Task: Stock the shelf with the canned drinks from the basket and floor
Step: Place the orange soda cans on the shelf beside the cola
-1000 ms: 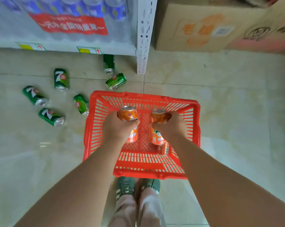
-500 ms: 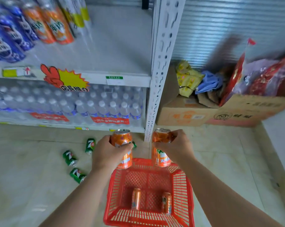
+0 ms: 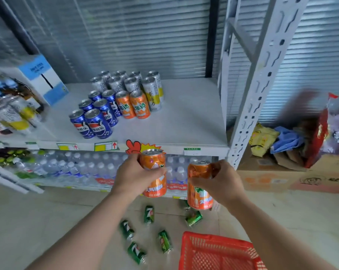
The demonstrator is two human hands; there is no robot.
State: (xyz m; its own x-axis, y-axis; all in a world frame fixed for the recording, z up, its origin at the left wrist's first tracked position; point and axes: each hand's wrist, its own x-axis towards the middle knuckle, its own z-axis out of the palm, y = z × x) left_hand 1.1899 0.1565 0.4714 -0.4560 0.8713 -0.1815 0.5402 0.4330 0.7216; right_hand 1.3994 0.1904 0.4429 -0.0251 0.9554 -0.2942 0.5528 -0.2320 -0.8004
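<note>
Holding at frame centre, below grey metal shelf [image 3: 186,121] | left hand [image 3: 134,177] is clasping orange aluminium drink can [image 3: 153,162] | right hand [image 3: 221,182] is clasping second orange can [image 3: 198,198] | likely stiff, slick: grasp sidewalls

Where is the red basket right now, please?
In the head view, the basket sits on the floor at the lower right, below the right hand, with green cans lying just to its left.

Both held cans [image 3: 152,162] orange with white lettering; floor cans [image 3: 149,214] green; basket [image 3: 215,236] red lattice; shelf cans [image 3: 98,123] blue, orange, silver-yellow; shelf [image 3: 184,123] pale grey.
</note>
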